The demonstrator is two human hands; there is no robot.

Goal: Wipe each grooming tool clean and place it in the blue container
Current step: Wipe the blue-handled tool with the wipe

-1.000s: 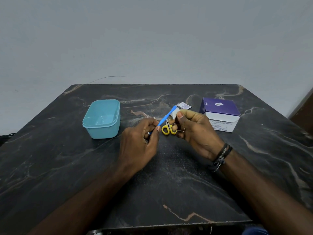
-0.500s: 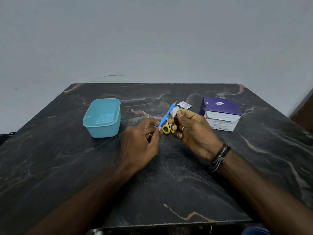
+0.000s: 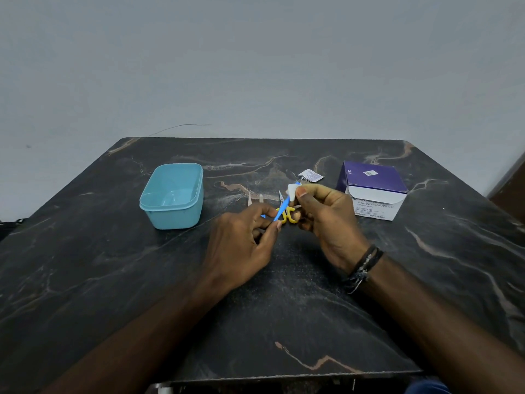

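— Nearest on the dark marbled desk (image 3: 142, 280)?
— Left hand (image 3: 241, 245) pinching a slim blue plastic stick (image 3: 281, 209); right hand (image 3: 329, 220) pinching a white wipe pad (image 3: 291, 191) round its tip.
— Farther back?
— Yellow-handled scissors (image 3: 289, 216) (half hidden), then the open light-blue plastic container (image 3: 173, 194), left.

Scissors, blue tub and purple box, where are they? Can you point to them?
Scissors (image 3: 289, 216): head view, on a yellow handle loop between the hands.
Blue tub (image 3: 170, 216): head view, on its near outer wall.
Purple box (image 3: 372, 177): head view, on its purple top.
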